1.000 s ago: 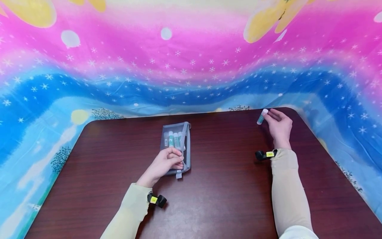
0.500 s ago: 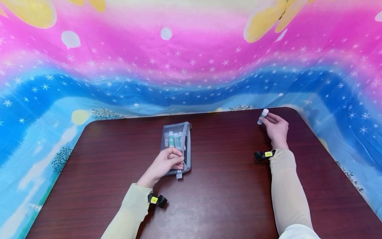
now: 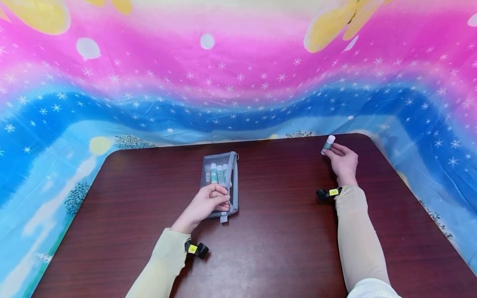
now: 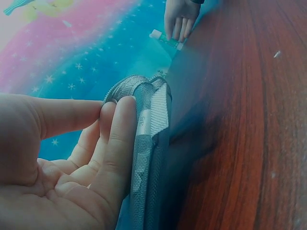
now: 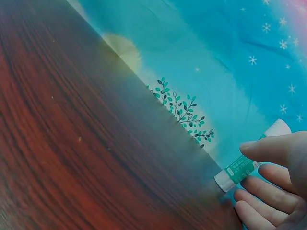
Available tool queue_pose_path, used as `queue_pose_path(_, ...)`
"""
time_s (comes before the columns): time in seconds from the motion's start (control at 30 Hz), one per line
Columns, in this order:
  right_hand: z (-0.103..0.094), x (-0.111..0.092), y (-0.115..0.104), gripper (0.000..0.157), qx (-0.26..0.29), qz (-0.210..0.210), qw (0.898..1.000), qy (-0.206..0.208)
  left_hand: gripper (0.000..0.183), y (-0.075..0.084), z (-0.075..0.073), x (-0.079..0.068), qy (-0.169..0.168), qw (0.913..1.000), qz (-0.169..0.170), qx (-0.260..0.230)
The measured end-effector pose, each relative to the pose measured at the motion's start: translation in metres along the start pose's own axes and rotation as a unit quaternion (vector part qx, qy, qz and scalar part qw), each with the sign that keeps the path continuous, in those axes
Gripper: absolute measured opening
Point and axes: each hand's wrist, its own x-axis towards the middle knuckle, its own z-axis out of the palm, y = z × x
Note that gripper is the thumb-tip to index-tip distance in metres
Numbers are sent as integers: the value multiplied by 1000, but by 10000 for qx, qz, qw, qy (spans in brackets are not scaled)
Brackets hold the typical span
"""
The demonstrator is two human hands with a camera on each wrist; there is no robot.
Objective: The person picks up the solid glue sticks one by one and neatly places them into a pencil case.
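A grey mesh zipper pouch lies at the middle of the table, its zip parted along the right side. Several glue sticks with white caps and green labels show through the mesh. My left hand pinches the pouch's zip edge near its front end; in the left wrist view thumb and fingers meet on that edge. At the far right, my right hand holds another glue stick between thumb and fingers, white cap upward, near the table's back edge. The right wrist view shows the green label of this glue stick.
The dark red wooden table ends at a back edge against a hanging cloth printed with snowflakes. A small fabric tag sticks out from the pouch's front end. Each wrist wears a black camera band.
My right hand has shifted slightly to the left around the glue stick, which stays in nearly the same place. The left hand and the pouch have not moved.
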Motion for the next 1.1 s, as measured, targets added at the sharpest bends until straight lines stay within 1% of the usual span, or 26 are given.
queue_pose_path(0.37, 1, -3, -2, 58, -237, -16, 9997, -6, 14, 0, -1, -1, -7, 10000, -14, 15)
queue_pose_path(0.77, 4, -5, -4, 55, -450, -195, 9988, 29, 14, -1, -2, -1, -28, 10000, -1, 30)
queue_pose_path(0.97, 8, -7, -4, 56, -632, -282, 9976, 27, 15, -1, -2, -1, -33, 10000, -15, 39)
queue_pose_path(1.1, 11, -5, -3, 56, -656, -308, 9974, 22, 15, 0, -2, 0, -29, 10000, -33, 25)
